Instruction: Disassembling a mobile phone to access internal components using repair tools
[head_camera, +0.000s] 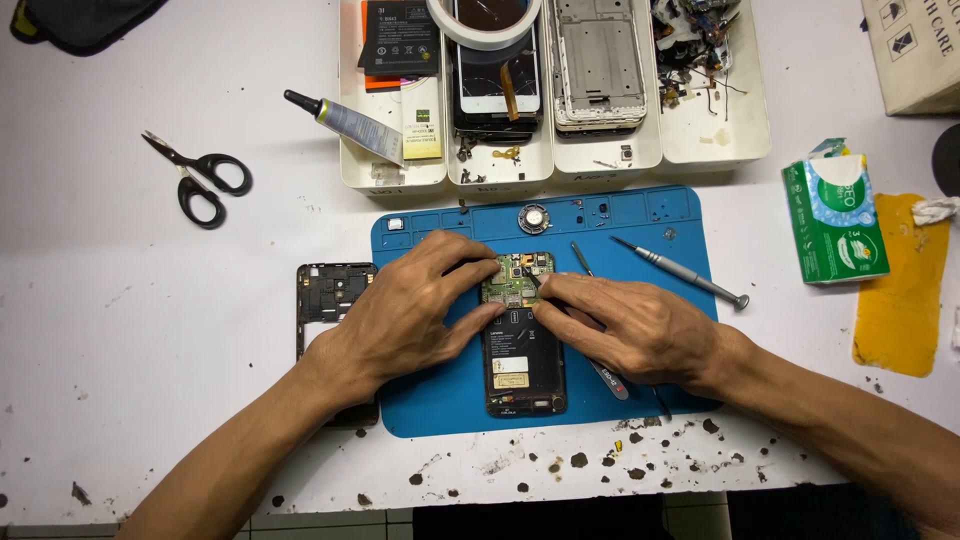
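Both hands (520, 315) crowd the opened phone (522, 340) mid blue mat (420, 400).

Bright, even light falls from overhead onto the white table (150, 330), which nearly washes out. Shadows are soft and short, pooling under the left hand (405, 310) and right hand (640, 330) on the blue mat (440, 400). Focus is sharp at centre; edges bow slightly. Faint glare shows on the phone screen (495, 95).
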